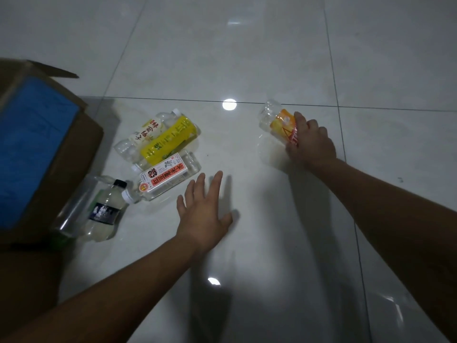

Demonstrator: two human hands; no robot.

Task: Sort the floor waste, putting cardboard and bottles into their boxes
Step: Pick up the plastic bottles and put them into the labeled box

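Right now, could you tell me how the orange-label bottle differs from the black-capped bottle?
The orange-label bottle is gripped by the right hand; the black-capped bottle lies untouched beside the cardboard box. The orange-label bottle looks empty; the black-capped bottle looks cloudy inside. Both are plastic drink bottles.

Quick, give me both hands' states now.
Left hand: open, fingers spread, holding nothing.
Right hand: gripping the orange-labelled bottle.

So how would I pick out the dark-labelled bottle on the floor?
Find the big cardboard box with the blue panel, at left. Among the bottles lying beside it, the dark-labelled bottle alone has a black cap; its neighbours' labels are white or yellow.
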